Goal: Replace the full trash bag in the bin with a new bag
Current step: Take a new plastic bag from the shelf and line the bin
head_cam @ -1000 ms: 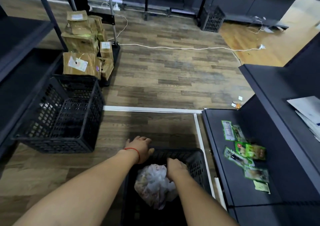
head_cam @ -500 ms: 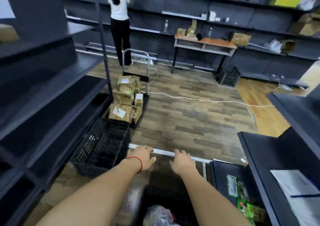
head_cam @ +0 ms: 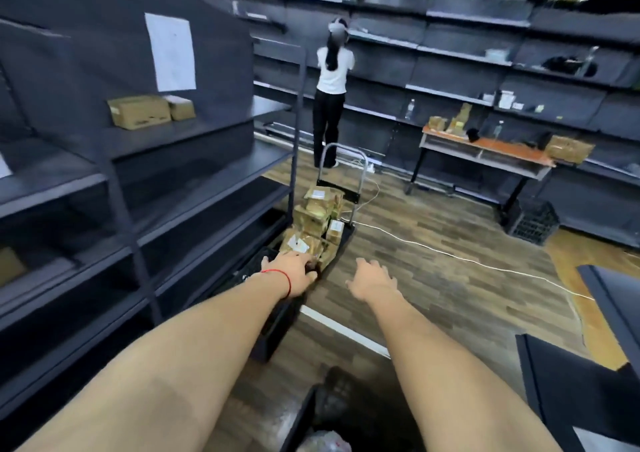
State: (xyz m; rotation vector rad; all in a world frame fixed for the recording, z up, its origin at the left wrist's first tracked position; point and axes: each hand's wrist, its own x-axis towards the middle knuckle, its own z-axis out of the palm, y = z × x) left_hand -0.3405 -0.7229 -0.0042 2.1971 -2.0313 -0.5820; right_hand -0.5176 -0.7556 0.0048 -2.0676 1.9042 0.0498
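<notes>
The black mesh bin (head_cam: 304, 413) shows only at the bottom edge, between my forearms. A crumpled whitish full trash bag (head_cam: 323, 442) sits inside it, mostly cut off by the frame. My left hand (head_cam: 291, 271), with a red string at the wrist, is stretched forward with fingers apart and holds nothing. My right hand (head_cam: 372, 280) is also stretched forward, fingers spread and empty. Both hands are well above and beyond the bin. No new bag is in view.
Dark shelving (head_cam: 138, 181) runs along the left, with a black crate (head_cam: 270, 313) on the floor beside it. A trolley of brown parcels (head_cam: 317, 224) stands ahead. A person in a white top (head_cam: 330, 94) faces the back shelves. A white cable (head_cam: 450, 255) crosses the floor. Dark shelf units (head_cam: 588, 382) at right.
The view has tilted up from the bin to the room. Both hands have left the bin's rim and bag and now reach forward, empty.
</notes>
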